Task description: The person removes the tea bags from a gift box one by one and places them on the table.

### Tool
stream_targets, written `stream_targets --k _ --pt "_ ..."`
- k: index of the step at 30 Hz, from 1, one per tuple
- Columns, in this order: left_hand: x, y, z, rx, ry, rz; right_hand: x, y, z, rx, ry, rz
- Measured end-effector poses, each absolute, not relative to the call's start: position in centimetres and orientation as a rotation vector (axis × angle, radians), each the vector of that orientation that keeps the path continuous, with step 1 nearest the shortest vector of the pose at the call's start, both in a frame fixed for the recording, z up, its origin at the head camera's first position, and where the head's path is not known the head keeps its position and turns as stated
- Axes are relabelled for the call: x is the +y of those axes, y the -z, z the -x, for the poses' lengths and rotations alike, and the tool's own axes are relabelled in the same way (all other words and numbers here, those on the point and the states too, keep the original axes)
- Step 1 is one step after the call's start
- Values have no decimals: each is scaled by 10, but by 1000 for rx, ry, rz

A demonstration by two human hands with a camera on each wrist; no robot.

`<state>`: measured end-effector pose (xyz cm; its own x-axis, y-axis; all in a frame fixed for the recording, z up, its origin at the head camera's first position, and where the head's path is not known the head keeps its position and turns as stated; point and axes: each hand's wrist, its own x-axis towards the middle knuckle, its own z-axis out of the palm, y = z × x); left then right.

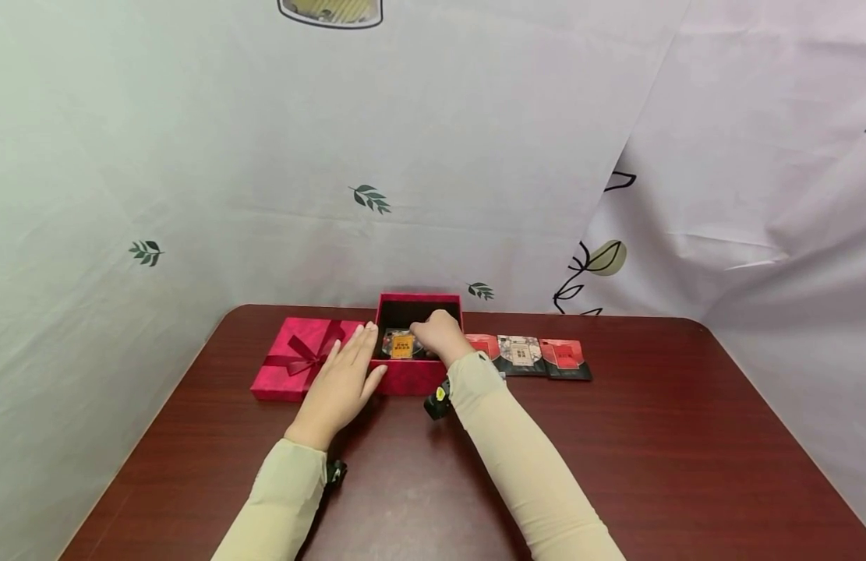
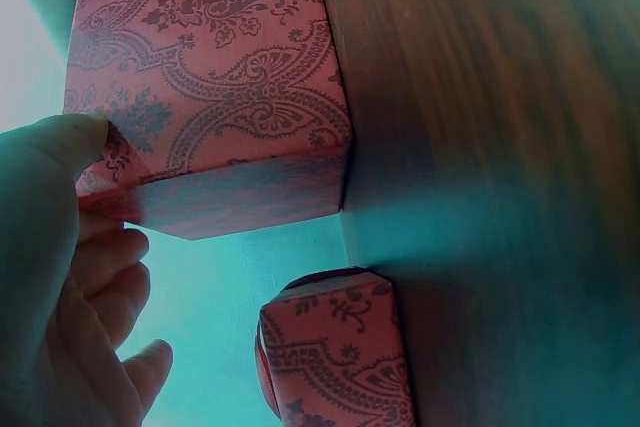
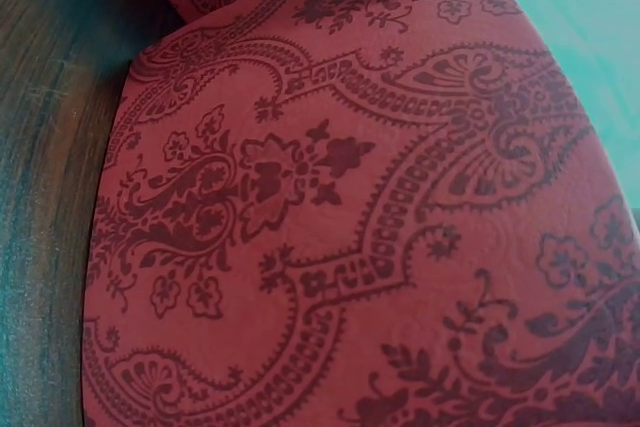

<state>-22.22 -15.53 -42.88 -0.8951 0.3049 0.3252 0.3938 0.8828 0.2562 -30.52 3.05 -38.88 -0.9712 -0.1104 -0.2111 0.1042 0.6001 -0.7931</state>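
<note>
The left hand [image 1: 337, 389], straight-fingered, touched the box [image 1: 415, 380] at eight o'clock; the right hand [image 1: 441, 335] reached inside, its grip impossible to tell.

Head view high, forward-down — wrist views close, both on one red box [image 1: 413, 380]

One red patterned box [image 1: 410, 379], one red ribboned lid [image 1: 299, 357], four visible flat square packets [image 1: 521, 354]: three at the box's three o'clock.

From here I log red box [image 1: 415, 379] reachable from above, right hand [image 1: 443, 335] crowding its right side, left hand [image 1: 339, 383] and ribboned lid [image 1: 281, 379] blocking left, sachets [image 1: 521, 354] right, bench [image 1: 671, 452] passable outside right sleeve [image 1: 527, 467].
</note>
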Motion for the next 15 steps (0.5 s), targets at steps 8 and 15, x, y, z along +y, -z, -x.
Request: stream_targets --k 8,15 --pt "-155 428 222 -2768 464 534 32 392 310 2609 1347 27" --pt "-155 427 221 -2768 471 532 29 393 312 2588 1376 22"
